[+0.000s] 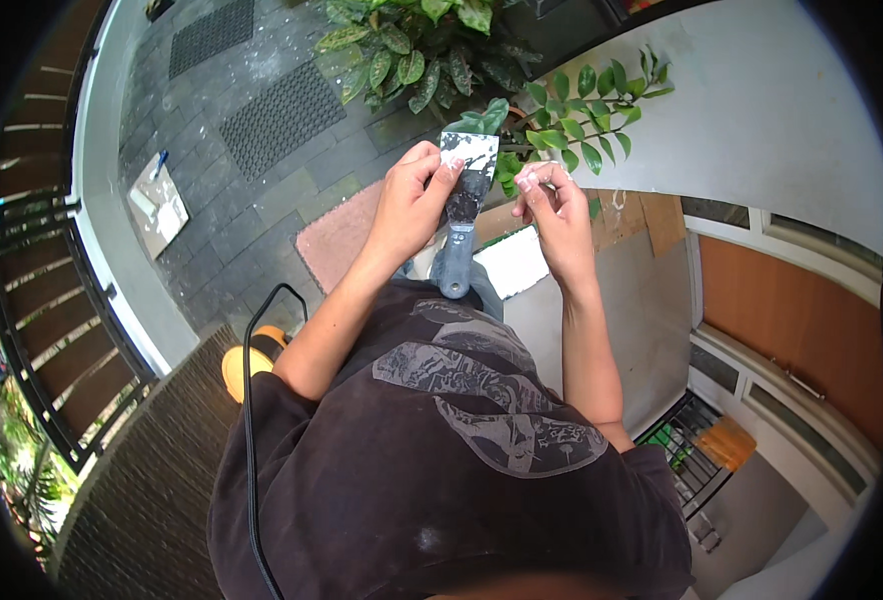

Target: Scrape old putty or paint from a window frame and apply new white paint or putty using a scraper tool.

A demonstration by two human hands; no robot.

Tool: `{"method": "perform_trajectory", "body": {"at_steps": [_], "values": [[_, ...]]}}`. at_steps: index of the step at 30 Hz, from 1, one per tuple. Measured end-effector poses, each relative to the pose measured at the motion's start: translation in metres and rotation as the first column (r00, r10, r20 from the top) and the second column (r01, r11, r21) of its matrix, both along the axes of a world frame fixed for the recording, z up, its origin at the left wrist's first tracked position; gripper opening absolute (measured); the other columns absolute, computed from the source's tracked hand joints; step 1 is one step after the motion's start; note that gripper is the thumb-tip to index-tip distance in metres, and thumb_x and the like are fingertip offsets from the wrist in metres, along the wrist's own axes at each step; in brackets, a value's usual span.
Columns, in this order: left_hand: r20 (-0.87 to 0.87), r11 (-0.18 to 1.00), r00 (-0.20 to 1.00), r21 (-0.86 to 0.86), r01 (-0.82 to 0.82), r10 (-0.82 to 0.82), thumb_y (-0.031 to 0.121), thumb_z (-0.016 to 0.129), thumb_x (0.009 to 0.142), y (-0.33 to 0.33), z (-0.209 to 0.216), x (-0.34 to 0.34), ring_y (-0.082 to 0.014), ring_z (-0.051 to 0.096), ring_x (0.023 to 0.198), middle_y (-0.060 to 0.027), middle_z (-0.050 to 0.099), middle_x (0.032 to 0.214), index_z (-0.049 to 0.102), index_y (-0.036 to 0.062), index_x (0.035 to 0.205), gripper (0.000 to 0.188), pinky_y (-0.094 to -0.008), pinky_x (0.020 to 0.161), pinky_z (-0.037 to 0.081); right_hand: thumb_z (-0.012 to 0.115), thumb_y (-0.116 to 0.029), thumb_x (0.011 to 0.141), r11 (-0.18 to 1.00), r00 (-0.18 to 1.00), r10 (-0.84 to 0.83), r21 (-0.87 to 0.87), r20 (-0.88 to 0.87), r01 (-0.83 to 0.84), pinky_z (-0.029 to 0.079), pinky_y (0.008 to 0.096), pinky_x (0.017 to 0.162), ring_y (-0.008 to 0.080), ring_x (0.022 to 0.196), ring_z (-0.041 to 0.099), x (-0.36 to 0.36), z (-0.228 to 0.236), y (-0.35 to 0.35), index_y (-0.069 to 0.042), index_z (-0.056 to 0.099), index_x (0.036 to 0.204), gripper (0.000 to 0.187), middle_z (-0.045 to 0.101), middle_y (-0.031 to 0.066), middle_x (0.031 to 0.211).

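My left hand is closed on a putty knife, gripping its metal blade between thumb and fingers. The blade's wide edge points away from me, and the grey handle hangs toward my shirt. White paste and dark patches cover the blade, with my left thumb on the smeared part. To the right of the blade and apart from it, my right hand is raised with its fingers curled together and white smears on the fingertips. Whether anything sits between those fingers is hidden. Beyond and below the hands lies a white panel.
Leafy plants stand just past my hands. A pink mat and dark rubber mats lie on the tiled floor. At left rests a board with white paste. Brown cardboard borders the white wall; a black rack stands lower right.
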State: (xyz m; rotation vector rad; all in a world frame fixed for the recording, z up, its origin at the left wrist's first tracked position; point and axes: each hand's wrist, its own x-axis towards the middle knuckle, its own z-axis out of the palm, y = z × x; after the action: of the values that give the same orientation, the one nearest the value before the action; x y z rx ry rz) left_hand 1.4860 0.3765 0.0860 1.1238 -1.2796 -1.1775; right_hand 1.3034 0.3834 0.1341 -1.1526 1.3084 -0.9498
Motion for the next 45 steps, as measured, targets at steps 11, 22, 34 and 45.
{"method": "perform_trajectory", "body": {"at_steps": [11,22,34,45], "values": [[0.25,0.996,0.968,-0.085,0.007,0.014,0.018,0.054,0.089,0.029,0.043,0.01,-0.0275,0.049,0.065,-0.0126,0.048,0.074,0.057,-0.0042,0.079,0.025,-0.0348,0.058,0.039,0.066,0.001,0.077,0.864,0.858,0.001,-0.431,-0.514,-0.259,0.041,0.0257,0.05,0.0123,0.054,0.047,0.037,0.036,0.017,0.0,0.06,0.093,0.017,0.053,0.0069,0.08],[0.294,0.968,0.955,-0.249,0.04,0.036,0.018,0.053,0.087,0.037,0.068,0.001,-0.0307,0.051,0.064,-0.0128,0.049,0.077,0.054,-0.0012,0.073,0.024,-0.0376,0.055,0.041,0.066,0.005,0.076,0.828,0.853,0.0,-0.479,-0.521,-0.293,0.047,0.032,0.058,0.0236,0.066,0.057,0.028,0.053,0.026,0.001,0.06,0.089,0.015,0.058,0.0119,0.082],[0.244,0.931,0.968,-0.364,0.037,0.057,0.016,0.055,0.085,0.039,0.066,-0.01,-0.0269,0.049,0.06,-0.0111,0.048,0.075,0.057,0.0005,0.074,0.019,-0.0355,0.054,0.04,0.067,0.008,0.075,0.801,0.851,0.043,-0.491,-0.524,-0.343,0.042,0.0233,0.05,0.0124,0.061,0.053,0.018,0.063,0.029,0.001,0.062,0.089,0.017,0.06,0.0082,0.081],[0.207,0.947,0.978,-0.314,0.06,0.007,0.019,0.053,0.089,0.036,0.059,-0.012,-0.0263,0.049,0.059,-0.0115,0.046,0.073,0.057,-0.0006,0.073,0.025,-0.0345,0.052,0.04,0.061,0.005,0.078,0.872,0.854,0.149,-0.341,-0.498,-0.351,0.045,0.0296,0.056,0.0202,0.063,0.053,0.017,0.058,0.027,0.0,0.054,0.092,0.017,0.051,0.0094,0.083]]}}
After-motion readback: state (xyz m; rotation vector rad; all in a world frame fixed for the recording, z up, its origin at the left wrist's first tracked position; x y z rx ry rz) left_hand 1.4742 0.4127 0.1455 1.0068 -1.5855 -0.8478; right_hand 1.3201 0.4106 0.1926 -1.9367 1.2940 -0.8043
